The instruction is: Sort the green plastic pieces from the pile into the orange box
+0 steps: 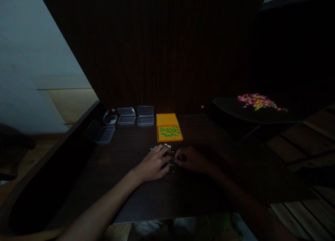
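My left hand (157, 162) rests palm down on the dark table, its fingers bent and apart over some small green pieces (172, 165). Opposite it, my right hand (192, 159) is curled, thumb and fingertips pinched together close to the left fingers; anything between them is too small and dark to make out. A little cluster of pale pieces (168, 145) lies just beyond the left fingertips, with a few blue bits (151, 149) beside that hand. Past both hands, a yellow box (165, 119) stands with its lid back and many green pieces (170, 131) scattered inside.
Several clear plastic cases with raised lids stand at the back left, among them one case (146, 120) near the yellow box and another (105, 135) nearer me. A pile of pink and yellow pieces (258, 100) covers part of a dark side shelf (230, 106). A tall panel (157, 52) closes the back.
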The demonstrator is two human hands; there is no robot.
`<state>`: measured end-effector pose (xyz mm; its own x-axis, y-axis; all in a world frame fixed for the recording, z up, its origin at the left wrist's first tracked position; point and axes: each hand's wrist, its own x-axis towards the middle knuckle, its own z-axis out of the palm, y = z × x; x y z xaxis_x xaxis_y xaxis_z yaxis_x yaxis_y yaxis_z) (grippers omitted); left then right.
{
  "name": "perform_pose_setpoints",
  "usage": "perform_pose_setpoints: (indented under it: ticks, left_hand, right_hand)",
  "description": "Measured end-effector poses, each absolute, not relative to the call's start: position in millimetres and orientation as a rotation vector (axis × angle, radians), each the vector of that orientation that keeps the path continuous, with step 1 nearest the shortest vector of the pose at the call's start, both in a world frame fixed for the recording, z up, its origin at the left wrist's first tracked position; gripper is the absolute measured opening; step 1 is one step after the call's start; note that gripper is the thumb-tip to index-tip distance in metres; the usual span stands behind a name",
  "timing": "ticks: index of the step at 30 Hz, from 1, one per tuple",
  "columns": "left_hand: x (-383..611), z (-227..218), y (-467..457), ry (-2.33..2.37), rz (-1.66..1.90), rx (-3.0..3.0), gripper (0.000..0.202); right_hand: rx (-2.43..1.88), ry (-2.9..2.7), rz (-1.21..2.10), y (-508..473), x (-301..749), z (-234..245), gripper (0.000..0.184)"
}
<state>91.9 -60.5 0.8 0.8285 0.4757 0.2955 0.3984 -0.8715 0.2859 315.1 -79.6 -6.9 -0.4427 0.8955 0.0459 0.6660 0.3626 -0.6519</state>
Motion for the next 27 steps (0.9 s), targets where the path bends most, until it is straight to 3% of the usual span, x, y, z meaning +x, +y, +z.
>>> perform_pose_setpoints:
  ticks: [9,27]
  left_hand:
    - [89.9,4.5,-59.8,0.697,0.581,2.764,0.009]
    - [93.1,-2.4,-58.2,0.701,0.649,2.662,0.013]
  right_hand:
    - [-1.315,-2.234,0.786,-79.2,315.5,-7.0,0.011]
    - [-1.306,-2.272,0.737,-80.7,307.2,-7.8,0.011]
